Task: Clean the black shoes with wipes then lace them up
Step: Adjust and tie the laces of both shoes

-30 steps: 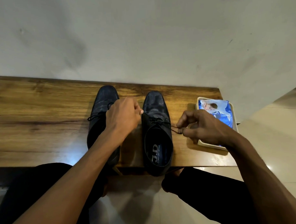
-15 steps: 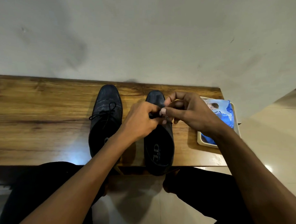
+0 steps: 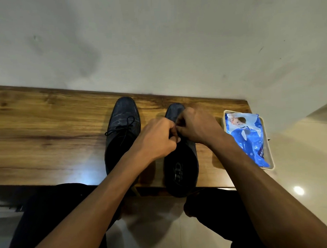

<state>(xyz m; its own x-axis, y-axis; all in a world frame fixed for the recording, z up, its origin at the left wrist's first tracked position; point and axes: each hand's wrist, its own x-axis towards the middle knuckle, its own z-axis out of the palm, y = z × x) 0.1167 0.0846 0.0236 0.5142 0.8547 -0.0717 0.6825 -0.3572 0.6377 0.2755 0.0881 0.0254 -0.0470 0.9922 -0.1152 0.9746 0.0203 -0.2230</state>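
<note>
Left shoe (image 3: 122,132) on bench (image 3: 48,131): bow tied, looks done. Right shoe (image 3: 180,160) beside it: left hand (image 3: 157,139) and right hand (image 3: 198,126) meet over vamp, fingers curled, apparently pinching lace, itself hidden. Knot likely unfinished. Wipes pack (image 3: 246,137) in tray (image 3: 270,157), untouched.

Lacing area of right black leather shoe (image 3: 181,166) hidden behind left hand (image 3: 155,139) and right hand (image 3: 198,125); lace itself not visible there. Grip of curled fingers unclear. Long wooden bench (image 3: 48,139) cut off at left edge. Insole print too small to read.
</note>
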